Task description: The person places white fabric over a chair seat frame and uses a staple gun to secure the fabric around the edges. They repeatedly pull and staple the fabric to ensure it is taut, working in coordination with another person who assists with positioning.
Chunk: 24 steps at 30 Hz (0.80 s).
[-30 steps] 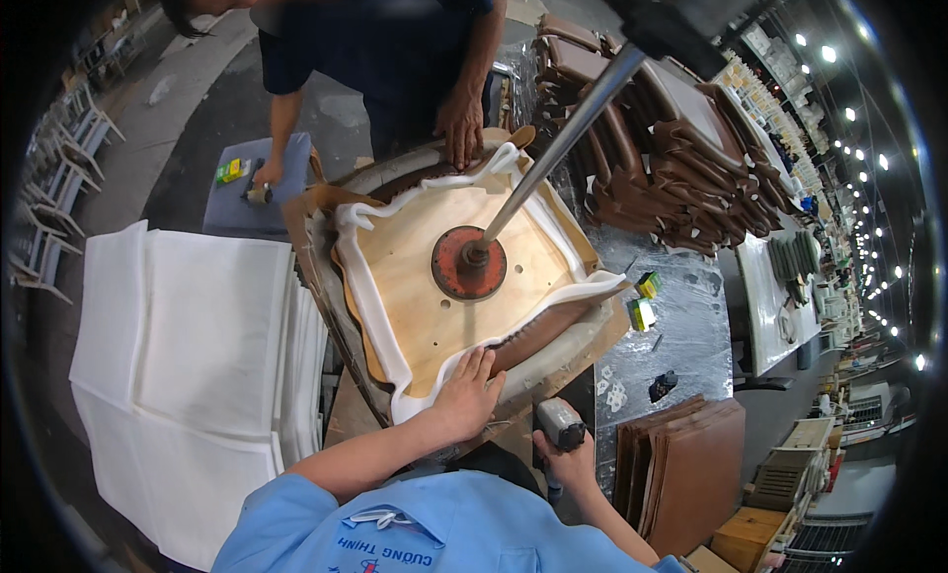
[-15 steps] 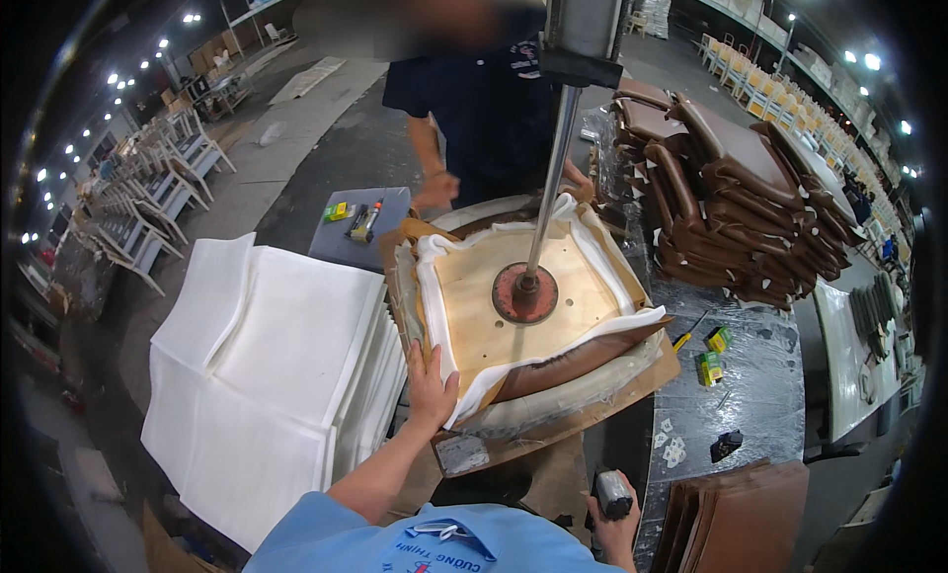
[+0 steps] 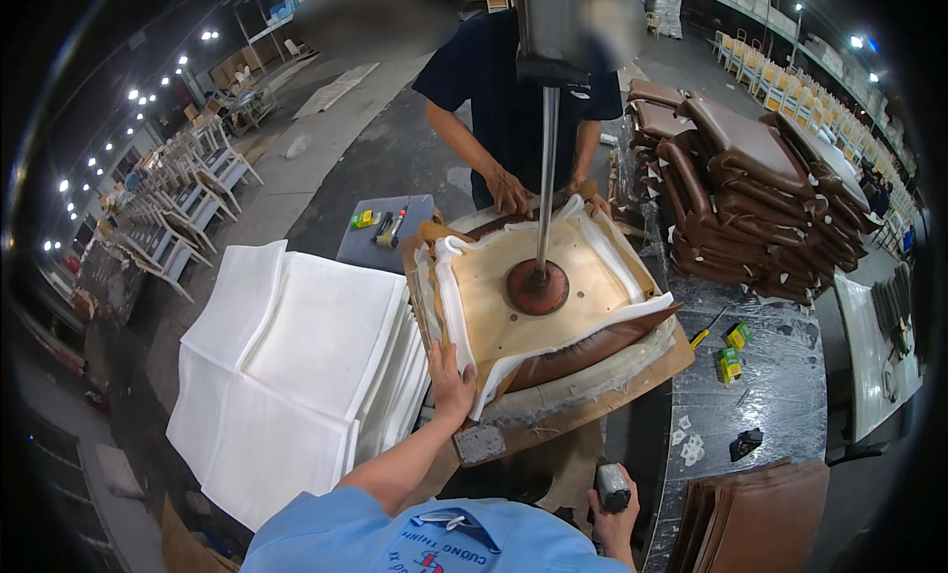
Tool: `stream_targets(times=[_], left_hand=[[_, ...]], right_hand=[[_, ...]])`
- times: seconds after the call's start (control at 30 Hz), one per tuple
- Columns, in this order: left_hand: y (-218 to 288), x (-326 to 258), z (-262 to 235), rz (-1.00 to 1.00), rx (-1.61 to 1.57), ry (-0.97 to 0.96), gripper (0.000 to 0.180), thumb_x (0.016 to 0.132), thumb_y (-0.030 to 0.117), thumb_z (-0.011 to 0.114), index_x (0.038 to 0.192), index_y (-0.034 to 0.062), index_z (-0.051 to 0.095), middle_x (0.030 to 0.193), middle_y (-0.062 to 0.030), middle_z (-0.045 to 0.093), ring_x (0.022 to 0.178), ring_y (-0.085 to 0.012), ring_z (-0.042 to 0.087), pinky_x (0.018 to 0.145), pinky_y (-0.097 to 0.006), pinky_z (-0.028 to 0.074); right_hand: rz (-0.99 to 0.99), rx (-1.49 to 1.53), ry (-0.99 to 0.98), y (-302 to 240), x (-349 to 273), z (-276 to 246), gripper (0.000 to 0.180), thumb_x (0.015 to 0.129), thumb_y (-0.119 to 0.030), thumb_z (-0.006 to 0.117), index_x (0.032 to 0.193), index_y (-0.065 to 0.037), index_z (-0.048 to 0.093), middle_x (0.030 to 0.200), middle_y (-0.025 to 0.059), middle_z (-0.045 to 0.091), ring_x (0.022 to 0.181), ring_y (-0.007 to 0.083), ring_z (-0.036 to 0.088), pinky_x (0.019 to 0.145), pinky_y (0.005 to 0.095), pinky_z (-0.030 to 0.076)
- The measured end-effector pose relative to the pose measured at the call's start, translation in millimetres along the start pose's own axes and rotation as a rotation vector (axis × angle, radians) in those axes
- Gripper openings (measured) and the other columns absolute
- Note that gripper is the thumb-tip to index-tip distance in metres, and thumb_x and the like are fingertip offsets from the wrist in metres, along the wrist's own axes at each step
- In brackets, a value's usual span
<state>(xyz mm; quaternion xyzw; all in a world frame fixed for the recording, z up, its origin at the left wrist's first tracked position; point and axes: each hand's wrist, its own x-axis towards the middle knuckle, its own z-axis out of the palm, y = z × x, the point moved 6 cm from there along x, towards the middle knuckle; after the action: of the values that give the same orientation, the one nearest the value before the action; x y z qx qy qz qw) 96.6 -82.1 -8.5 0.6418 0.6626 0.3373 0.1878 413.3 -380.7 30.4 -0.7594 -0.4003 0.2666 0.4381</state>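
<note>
A seat cushion lies upside down in a padded frame (image 3: 553, 407), its pale plywood board (image 3: 494, 326) edged by white foam (image 3: 449, 296) and brown leather (image 3: 592, 350). The round reddish foot (image 3: 538, 288) of a press rests on the board at the end of a steel rod (image 3: 548, 168). My left hand (image 3: 453, 383) lies with fingers stretched along the cushion's near left edge, touching the foam. Down by the near side, my right hand (image 3: 617, 522) is wrapped round what looks like a staple gun (image 3: 612, 486), apart from the cushion.
White foam sheets (image 3: 316, 321) are stacked at left. Across the cushion, a co-worker's hands (image 3: 511, 192) touch its far edge. Brown leather cushions (image 3: 741, 198) pile up at far right. The wrapped table (image 3: 780, 375) bears small yellow-green boxes (image 3: 730, 366), a yellow cutter (image 3: 700, 337) and brown panels (image 3: 760, 514).
The co-worker's hand has come down onto the cushion's far edge. The whole view has shifted slightly; my left hand stays on the near left edge and my right hand keeps its tool.
</note>
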Motion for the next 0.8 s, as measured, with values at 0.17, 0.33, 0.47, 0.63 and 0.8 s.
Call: stream_targets(times=[0.17, 0.33, 0.47, 0.63, 0.8], left_hand=[[-3, -6, -1, -0.031, -0.030, -0.040, 0.064, 0.101, 0.020, 0.071, 0.158, -0.0016, 0.050, 0.178, -0.0351, 0.021, 0.163, -0.0576, 0.022, 0.135, -0.061, 0.020], [-4, -1, 0, -0.066, -0.059, -0.107, 0.065, 0.101, 0.019, 0.071, 0.159, 0.0000, 0.050, 0.179, -0.0338, 0.018, 0.164, -0.0570, 0.021, 0.135, -0.062, 0.018], [-11, 5, -6, -0.025, -0.111, -0.081, 0.065, 0.101, 0.018, 0.071, 0.160, 0.0007, 0.050, 0.180, -0.0336, 0.017, 0.164, -0.0567, 0.020, 0.135, -0.061, 0.019], [-11, 5, -7, 0.009, -0.120, -0.136, 0.060, 0.101, 0.016, 0.072, 0.155, -0.0013, 0.055, 0.179, -0.0362, 0.015, 0.164, -0.0582, 0.019, 0.135, -0.059, 0.020], [-16, 1, -12, 0.016, -0.143, -0.225, 0.054, 0.104, 0.018, 0.072, 0.152, -0.0009, 0.058, 0.178, -0.0395, 0.013, 0.164, -0.0602, 0.016, 0.134, -0.060, 0.022]], right_hand=[[-0.078, -0.009, 0.015, -20, 25, 13, 0.078, 0.077, -0.005, 0.094, 0.148, 0.000, 0.062, 0.119, 0.0175, 0.069, 0.108, 0.0352, 0.072, 0.097, 0.0421, 0.056], [-0.117, -0.033, 0.061, -41, 61, 24, 0.078, 0.077, -0.004, 0.093, 0.148, 0.001, 0.061, 0.118, 0.0176, 0.068, 0.107, 0.0356, 0.071, 0.096, 0.0420, 0.056], [-0.159, -0.044, 0.018, -60, 84, 41, 0.079, 0.077, -0.005, 0.094, 0.148, 0.000, 0.061, 0.117, 0.0170, 0.067, 0.107, 0.0351, 0.070, 0.096, 0.0420, 0.055], [-0.134, -0.063, -0.047, -68, 108, 65, 0.073, 0.082, -0.006, 0.092, 0.148, 0.000, 0.061, 0.126, 0.0154, 0.069, 0.115, 0.0303, 0.069, 0.103, 0.0408, 0.054], [-0.177, -0.116, -0.106, -97, 130, 94, 0.073, 0.081, -0.003, 0.091, 0.148, -0.001, 0.061, 0.132, 0.0176, 0.068, 0.122, 0.0346, 0.069, 0.107, 0.0433, 0.054]])
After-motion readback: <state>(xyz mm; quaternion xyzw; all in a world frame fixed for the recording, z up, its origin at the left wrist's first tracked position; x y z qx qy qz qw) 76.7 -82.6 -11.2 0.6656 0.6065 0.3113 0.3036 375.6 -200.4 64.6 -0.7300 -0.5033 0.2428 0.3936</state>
